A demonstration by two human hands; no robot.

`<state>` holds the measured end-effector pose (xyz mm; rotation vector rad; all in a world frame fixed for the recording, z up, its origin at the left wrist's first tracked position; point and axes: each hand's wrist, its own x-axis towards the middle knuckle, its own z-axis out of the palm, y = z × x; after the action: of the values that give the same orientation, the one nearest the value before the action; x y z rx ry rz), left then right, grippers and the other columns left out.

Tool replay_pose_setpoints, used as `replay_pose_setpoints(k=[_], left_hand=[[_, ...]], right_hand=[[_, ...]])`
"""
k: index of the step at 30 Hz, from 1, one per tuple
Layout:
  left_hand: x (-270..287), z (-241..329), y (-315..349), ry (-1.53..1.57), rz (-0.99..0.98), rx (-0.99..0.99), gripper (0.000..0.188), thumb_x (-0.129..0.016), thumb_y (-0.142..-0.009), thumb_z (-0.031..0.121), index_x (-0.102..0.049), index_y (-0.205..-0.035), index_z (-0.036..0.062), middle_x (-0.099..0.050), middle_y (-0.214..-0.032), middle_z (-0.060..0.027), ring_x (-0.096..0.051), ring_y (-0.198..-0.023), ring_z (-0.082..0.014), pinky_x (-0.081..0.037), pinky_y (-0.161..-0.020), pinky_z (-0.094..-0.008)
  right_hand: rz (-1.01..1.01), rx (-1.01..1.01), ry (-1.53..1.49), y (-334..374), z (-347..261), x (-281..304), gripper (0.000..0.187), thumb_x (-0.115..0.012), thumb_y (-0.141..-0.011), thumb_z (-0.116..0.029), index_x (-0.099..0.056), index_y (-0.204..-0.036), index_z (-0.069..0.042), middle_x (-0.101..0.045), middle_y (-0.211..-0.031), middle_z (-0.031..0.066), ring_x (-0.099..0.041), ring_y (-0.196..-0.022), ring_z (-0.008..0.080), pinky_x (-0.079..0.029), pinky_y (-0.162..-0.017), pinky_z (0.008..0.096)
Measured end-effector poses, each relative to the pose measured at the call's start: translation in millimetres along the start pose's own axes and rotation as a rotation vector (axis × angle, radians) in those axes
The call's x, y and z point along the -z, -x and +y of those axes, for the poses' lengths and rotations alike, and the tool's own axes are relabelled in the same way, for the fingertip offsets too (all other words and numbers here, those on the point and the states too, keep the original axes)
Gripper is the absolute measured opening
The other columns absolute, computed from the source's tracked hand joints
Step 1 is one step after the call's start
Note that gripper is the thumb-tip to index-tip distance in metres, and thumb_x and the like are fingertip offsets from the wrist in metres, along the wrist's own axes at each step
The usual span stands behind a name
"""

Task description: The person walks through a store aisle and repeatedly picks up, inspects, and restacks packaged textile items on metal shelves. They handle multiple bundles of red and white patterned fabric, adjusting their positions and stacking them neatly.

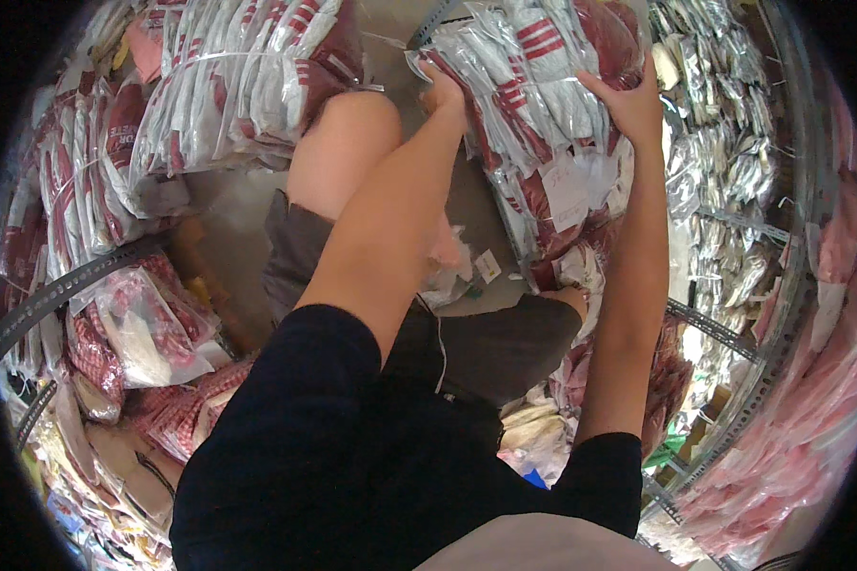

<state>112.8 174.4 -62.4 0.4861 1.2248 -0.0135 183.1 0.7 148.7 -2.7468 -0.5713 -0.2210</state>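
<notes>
Ahead of me and a little to the right is a tied bundle of plastic-wrapped garments (533, 71), grey and maroon with red and white stripes. My left hand (440, 92) grips its left edge, the fingers partly hidden behind the plastic. On the opposite side my right hand (630, 107) clasps the bundle, its thumb lying over the top packet and the other fingers mostly out of sight. Just below the bundle, a white paper label (564, 188) with handwriting lies against more wrapped maroon and grey garments.
A similar tied bundle (233, 90) lies at the far left, beside my bare knee (348, 138). Perforated metal rack bars (76, 285) cross the left side. Silvery wrapped packets (724, 124) fill shelving on the right, with pink packages (790, 419) beyond. Red checked garments (186, 409) sit lower left.
</notes>
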Motion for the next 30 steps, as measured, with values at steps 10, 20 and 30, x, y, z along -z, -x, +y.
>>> replay_pose_setpoints(k=[10, 20, 30], left_hand=[[-25.3, -37.4, 36.7, -0.256, -0.394, -0.479, 0.100, -0.048, -0.083, 0.072, -0.017, -0.150, 0.0047, -0.031, -0.149, -0.0204, -0.033, -0.135, -0.0364, -0.030, -0.109, -0.0425], [-27.3, -35.1, 108.8, -0.582, -0.546, -0.775, 0.108, -0.057, -0.079, 0.069, -0.015, -0.149, -0.0014, -0.023, -0.150, -0.0297, -0.025, -0.139, -0.0430, -0.023, -0.114, -0.0425], [-38.7, -35.4, 46.7, -0.004, -0.458, -0.592, 0.061, -0.028, -0.100, 0.052, -0.049, -0.130, 0.0033, -0.062, -0.116, -0.0191, -0.058, -0.108, -0.0348, -0.040, -0.096, -0.0398]], right_hand=[[-0.245, -0.229, -0.589, -1.8, 72.0, 29.7, 0.082, -0.076, -0.080, -0.021, -0.029, -0.147, -0.007, -0.051, -0.132, 0.0130, -0.052, -0.116, 0.0232, -0.043, -0.097, 0.0368], [-0.254, -0.628, -0.913, 57.7, 181.0, 59.9, 0.050, -0.067, -0.089, -0.019, -0.042, -0.133, -0.015, -0.055, -0.124, 0.0031, -0.054, -0.110, 0.0189, -0.047, -0.091, 0.0380], [-0.132, -0.554, -0.964, 69.8, 186.8, 39.3, 0.056, -0.073, -0.083, -0.013, -0.040, -0.128, -0.009, -0.053, -0.118, 0.0073, -0.052, -0.107, 0.0234, -0.047, -0.087, 0.0419]])
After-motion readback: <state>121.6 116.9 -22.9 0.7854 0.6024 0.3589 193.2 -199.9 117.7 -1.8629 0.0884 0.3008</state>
